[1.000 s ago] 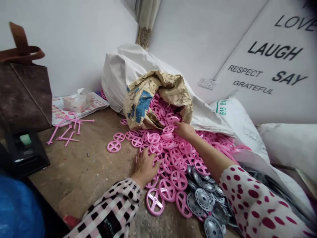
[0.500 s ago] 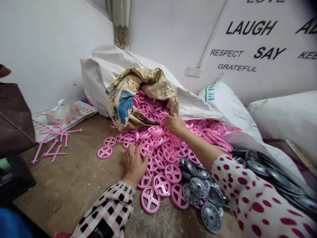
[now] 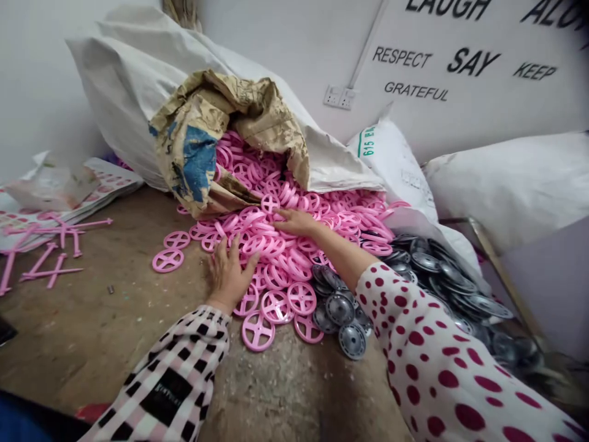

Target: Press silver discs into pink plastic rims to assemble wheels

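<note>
The sack (image 3: pixel 131 77) lies on its side on the worktop (image 3: pixel 122 331), its mouth rimmed with torn brown lining (image 3: pixel 276 126) and facing the person. Pink wheels (image 3: pixel 301 298) fill the mouth and spill into a heap in front of the sack and along its right side. The right grip (image 3: pixel 298 223) rests palm down on this heap, just outside the sack's mouth; its fingers stretch out loosely, with one wheel right beside the fingertips and others beneath them, none clasped that shows. The left grip (image 3: pixel 229 275) is released, fingers spread, in front of the sack at the heap's left edge; wheels lie under and beside its fingertips, and two more sit apart from the heap, nearer the sack. Grey discs (image 3: pixel 340 308) lie against the wheels in front of the sack, with a larger pile of them farther to its right. Left of the sack are pink rods (image 3: pixel 56 271), printed sheets (image 3: pixel 113 177) and a tissue pack (image 3: pixel 55 189). A green-marked bag (image 3: pixel 400 161) stands to the sack's right.
</note>
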### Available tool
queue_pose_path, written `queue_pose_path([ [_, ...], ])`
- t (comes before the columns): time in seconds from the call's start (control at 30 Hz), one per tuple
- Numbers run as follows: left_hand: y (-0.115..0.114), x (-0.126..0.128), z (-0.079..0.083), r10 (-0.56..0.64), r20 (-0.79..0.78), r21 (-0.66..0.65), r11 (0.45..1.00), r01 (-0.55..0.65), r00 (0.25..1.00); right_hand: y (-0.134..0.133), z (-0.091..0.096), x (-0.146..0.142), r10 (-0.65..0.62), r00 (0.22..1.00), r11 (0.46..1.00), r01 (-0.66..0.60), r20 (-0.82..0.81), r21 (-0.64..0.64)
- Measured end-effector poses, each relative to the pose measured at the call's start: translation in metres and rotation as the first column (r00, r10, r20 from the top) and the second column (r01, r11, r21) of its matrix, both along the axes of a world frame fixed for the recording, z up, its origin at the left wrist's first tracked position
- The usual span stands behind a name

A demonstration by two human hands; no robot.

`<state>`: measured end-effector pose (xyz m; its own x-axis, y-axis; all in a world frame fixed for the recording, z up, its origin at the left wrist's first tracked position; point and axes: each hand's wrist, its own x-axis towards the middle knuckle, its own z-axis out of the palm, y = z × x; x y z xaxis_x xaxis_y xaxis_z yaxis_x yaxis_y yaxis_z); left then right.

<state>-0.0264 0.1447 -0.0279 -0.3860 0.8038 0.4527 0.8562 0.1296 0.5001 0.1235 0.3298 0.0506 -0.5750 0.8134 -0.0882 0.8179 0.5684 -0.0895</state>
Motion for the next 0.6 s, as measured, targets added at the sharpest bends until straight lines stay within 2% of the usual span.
queue_pose_path([
  [0.17, 0.0, -0.003, -0.007, -0.043, -0.051, -0.033, 0.999, 0.042, 0.998, -0.038, -0.011, -0.016, 0.104, 0.993, 0.994, -0.105, -0.056, -0.017],
  [0.27, 0.002, -0.005, -0.011, -0.053, -0.076, -0.001, 0.999, 0.053, 0.996, -0.038, 0.003, -0.007, 0.164, 0.976, 0.986, -0.158, -0.14, 0.049],
  [0.3, 0.002, -0.005, -0.012, -0.05, -0.077, 0.023, 0.998, 0.052, 0.996, -0.033, 0.011, 0.003, 0.155, 0.972, 0.986, -0.14, -0.174, 0.094],
  [0.33, 0.002, -0.005, -0.012, -0.049, -0.074, 0.047, 0.998, 0.052, 0.996, -0.026, 0.019, 0.016, 0.133, 0.97, 0.985, -0.107, -0.201, 0.136],
  [0.37, 0.002, -0.005, -0.012, -0.046, -0.067, 0.072, 0.996, 0.051, 0.997, -0.018, 0.028, 0.031, 0.062, 0.966, 0.978, -0.009, -0.251, 0.209],
  [0.4, 0.002, -0.005, -0.012, -0.042, -0.056, 0.099, 0.994, 0.048, 0.998, -0.008, 0.035, 0.049, -0.065, 0.958, 0.945, 0.149, -0.278, 0.292],
  [0.43, 0.002, -0.004, -0.011, -0.041, -0.043, 0.127, 0.991, 0.047, 0.998, 0.002, 0.041, 0.069, -0.157, 0.945, 0.912, 0.25, -0.286, 0.326],
  [0.5, 0.002, -0.003, -0.01, -0.046, -0.017, 0.185, 0.982, 0.048, 0.999, 0.023, 0.048, 0.109, -0.28, 0.916, 0.856, 0.373, -0.286, 0.358],
  [0.6, 0.002, -0.002, -0.009, -0.06, 0.003, 0.235, 0.97, 0.057, 0.998, 0.051, 0.045, 0.159, -0.438, 0.858, 0.778, 0.511, -0.268, 0.366],
])
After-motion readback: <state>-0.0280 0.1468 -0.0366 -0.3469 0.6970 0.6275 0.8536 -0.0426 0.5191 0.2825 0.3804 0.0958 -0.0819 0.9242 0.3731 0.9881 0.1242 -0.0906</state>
